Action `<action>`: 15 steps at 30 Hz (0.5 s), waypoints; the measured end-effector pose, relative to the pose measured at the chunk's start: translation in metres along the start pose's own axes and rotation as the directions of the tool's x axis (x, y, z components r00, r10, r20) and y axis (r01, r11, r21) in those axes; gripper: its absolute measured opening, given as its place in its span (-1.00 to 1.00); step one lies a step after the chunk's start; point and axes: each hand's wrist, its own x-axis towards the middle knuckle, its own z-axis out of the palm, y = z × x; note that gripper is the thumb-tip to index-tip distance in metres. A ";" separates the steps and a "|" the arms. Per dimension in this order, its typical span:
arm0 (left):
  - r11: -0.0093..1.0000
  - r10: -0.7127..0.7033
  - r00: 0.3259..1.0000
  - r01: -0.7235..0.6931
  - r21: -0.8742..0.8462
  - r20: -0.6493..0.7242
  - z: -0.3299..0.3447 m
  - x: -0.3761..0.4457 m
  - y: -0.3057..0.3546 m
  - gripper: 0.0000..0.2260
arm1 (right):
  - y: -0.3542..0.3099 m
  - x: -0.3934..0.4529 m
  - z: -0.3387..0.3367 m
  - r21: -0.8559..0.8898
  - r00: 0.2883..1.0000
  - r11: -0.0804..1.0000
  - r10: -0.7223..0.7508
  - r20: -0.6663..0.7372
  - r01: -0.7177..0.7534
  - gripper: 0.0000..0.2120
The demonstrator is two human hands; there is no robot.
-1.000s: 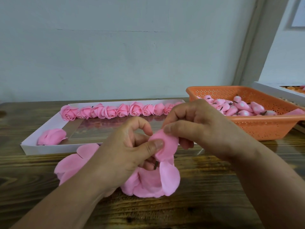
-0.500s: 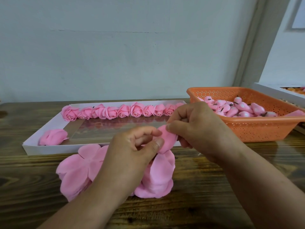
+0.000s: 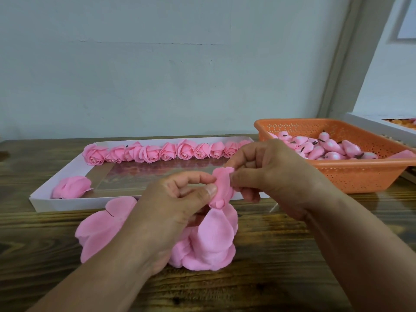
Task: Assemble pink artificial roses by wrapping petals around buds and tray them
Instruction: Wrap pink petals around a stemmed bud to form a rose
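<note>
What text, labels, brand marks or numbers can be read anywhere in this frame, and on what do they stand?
None can be read.
White tray: plain rim, no print.
Orange basket: only perforated holes, no label.
Framed sheet on the wall, top right: cut off by the frame edge, no marks visible.
Left hand and right hand pinch a pink petal, which is unmarked.

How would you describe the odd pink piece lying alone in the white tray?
Find the white tray left of the orange basket. In its near left corner lies a flattish pink petal bundle, apart from the finished roses lined along the far edge.
</note>
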 end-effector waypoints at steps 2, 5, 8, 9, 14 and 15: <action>1.000 -0.002 1.000 0.001 0.016 0.007 0.000 0.000 0.001 -0.67 | 0.000 0.000 0.001 -0.026 1.000 1.000 -0.007 -0.028 0.006 -0.91; 1.000 -0.003 1.000 0.003 0.027 -0.003 0.001 0.000 0.001 -0.66 | 0.000 0.002 0.006 -0.119 0.997 0.993 -0.017 -0.071 0.009 -0.90; 1.000 -0.007 1.000 0.007 0.018 0.000 0.001 -0.001 0.001 -0.67 | -0.001 0.002 0.012 -0.178 0.993 0.984 -0.043 -0.110 0.023 -0.90; 1.000 -0.009 1.000 0.009 0.014 0.002 0.001 -0.001 0.002 -0.67 | -0.002 0.002 0.013 -0.199 0.992 0.979 -0.055 -0.112 0.032 -0.90; 1.000 -0.020 1.000 0.021 0.020 -0.022 0.001 -0.002 0.001 -0.73 | -0.003 0.001 0.016 -0.243 0.992 0.969 -0.071 -0.102 0.045 -0.91; 0.999 -0.023 0.999 0.024 0.027 -0.039 0.001 -0.001 0.001 -0.74 | -0.003 0.001 0.017 -0.231 0.993 0.972 -0.070 -0.096 0.047 -0.91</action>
